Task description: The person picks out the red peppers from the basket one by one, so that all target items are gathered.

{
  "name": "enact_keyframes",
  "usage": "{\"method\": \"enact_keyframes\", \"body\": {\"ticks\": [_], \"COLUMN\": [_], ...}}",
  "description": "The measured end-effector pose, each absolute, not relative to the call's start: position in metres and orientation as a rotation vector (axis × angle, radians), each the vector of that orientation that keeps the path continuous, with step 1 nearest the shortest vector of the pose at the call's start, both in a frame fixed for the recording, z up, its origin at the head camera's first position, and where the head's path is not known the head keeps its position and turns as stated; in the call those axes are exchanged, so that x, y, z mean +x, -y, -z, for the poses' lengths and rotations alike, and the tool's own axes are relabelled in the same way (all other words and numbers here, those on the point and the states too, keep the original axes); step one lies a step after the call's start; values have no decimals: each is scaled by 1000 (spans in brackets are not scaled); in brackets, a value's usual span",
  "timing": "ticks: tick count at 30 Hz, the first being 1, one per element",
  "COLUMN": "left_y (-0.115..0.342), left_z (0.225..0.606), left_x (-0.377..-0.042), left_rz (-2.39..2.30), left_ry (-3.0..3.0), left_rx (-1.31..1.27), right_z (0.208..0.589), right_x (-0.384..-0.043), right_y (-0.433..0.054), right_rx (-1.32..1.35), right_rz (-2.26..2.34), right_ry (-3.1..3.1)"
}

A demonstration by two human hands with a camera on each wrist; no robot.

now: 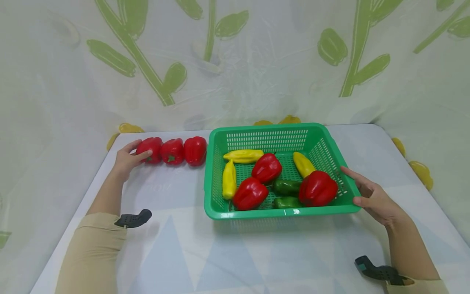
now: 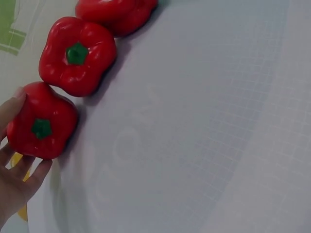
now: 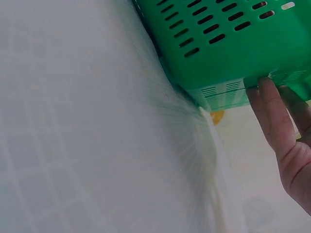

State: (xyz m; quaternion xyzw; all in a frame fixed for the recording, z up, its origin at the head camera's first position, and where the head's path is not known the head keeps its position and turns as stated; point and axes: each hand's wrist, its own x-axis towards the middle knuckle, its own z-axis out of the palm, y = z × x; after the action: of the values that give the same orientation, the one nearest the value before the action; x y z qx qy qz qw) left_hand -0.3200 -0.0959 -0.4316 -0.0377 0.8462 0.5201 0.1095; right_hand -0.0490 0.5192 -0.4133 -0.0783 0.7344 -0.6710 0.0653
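Observation:
At the left of the table, my left hand [image 1: 126,160] holds the end red bell pepper [image 1: 152,149] of a row of three, with thumb and fingers on opposite sides of it. The middle bell pepper [image 1: 172,152] and the one by the basket, another bell pepper [image 1: 196,151], sit close beside it. In the left wrist view the held pepper [image 2: 43,121] shows its green stem. My right hand [image 1: 376,198] touches the right end of a green plastic basket [image 1: 282,213] near its front corner. Its fingers [image 3: 274,114] lie extended against the outer wall.
Inside the basket lie three red bell peppers, one a large bell pepper [image 1: 318,188] at the right, yellow peppers such as one long yellow pepper [image 1: 229,179], and dark green peppers [image 1: 286,187]. A leaf-patterned curtain [image 1: 257,94] hangs behind the white table [image 1: 172,245].

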Motion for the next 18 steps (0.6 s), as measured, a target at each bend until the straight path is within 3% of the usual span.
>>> {"method": "enact_keyframes", "body": {"ticks": [18], "left_y": [97], "left_z": [416], "left_x": [-311], "left_rz": [-1501], "left_ry": [-2581], "left_rx": [-86], "right_z": [411], "right_x": [-48], "right_y": [-520], "right_rx": [-196], "right_rz": [1998], "right_ry": [-2238]}}
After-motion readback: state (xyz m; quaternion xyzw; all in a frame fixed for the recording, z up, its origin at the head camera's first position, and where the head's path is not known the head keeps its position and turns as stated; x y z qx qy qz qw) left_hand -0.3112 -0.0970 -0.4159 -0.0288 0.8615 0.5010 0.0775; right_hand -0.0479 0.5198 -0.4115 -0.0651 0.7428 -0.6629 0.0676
